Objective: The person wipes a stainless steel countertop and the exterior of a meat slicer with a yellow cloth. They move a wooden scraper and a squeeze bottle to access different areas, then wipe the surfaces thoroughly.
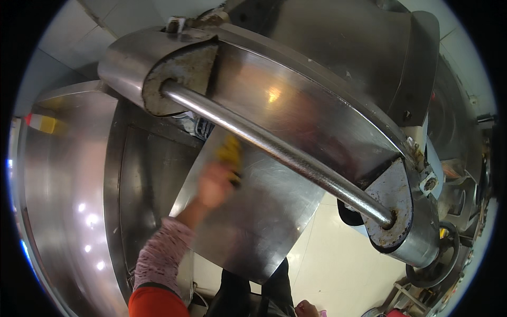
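My left hand [215, 185], reaching in from the lower left, is closed around a yellow-and-black object [230, 152]. Both are blurred, so the object's exact kind cannot be told. They are over a scratched stainless steel tray or panel [257, 206], left of its middle. A round steel bar [277, 148] crosses above the panel, between two stained metal end brackets. Behind the bar is a curved steel housing [285, 95]. At the bottom edge my right hand [306, 308] shows only in part, near my dark trousers; a small pink thing [323, 313] is beside it.
A steel counter [71, 170] fills the left side, with a yellow bottle [42, 123] with a red cap at its far end. The right bracket [388, 210] juts out over the pale tiled floor [332, 253]. A dark handwheel [449, 273] and a cluttered shelf are at the right.
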The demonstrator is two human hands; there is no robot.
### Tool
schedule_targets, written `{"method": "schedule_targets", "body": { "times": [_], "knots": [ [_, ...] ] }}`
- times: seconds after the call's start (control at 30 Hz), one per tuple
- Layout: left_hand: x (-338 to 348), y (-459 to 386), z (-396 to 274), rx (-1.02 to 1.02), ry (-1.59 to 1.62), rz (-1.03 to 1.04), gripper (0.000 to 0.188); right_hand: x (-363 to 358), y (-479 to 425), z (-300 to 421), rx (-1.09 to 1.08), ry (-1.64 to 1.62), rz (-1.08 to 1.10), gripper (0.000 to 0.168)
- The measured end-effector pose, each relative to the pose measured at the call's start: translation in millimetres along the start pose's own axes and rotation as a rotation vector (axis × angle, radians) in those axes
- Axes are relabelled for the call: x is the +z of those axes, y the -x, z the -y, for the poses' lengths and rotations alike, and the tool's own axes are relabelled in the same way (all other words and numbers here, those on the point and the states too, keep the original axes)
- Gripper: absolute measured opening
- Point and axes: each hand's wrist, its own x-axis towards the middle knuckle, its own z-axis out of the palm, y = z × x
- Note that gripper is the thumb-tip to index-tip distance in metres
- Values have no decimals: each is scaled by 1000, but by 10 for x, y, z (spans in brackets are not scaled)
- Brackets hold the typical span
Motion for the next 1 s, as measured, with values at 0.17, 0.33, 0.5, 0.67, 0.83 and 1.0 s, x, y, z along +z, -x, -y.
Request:
{"method": "schedule_targets", "body": {
  "times": [0.17, 0.33, 0.5, 0.67, 0.83, 1.0],
  "knots": [
    [1108, 196, -1433, 718, 121, 124, 15, -197, -174, 288, 117, 10, -47, 16],
    [1012, -740, -914, 178, 525, 492, 21, 67, 35, -132, -61, 295, -93, 10],
    [210, -940, 295, -315, -512, 576, 25, 178, 136, -183, 5, 240, -98, 10],
    [-396, 162, 1259, -559, -606, 216, 37, -542, -70, 676, 338, -267, -27, 13],
    [-314, 308, 224, -147, -102, 124, 32, -606, -65, 717, 369, -327, -38, 17],
    [795, -88, -992, 670, 97, 153, 22, -522, -45, 504, 404, -128, -33, 17]
  ]
}}
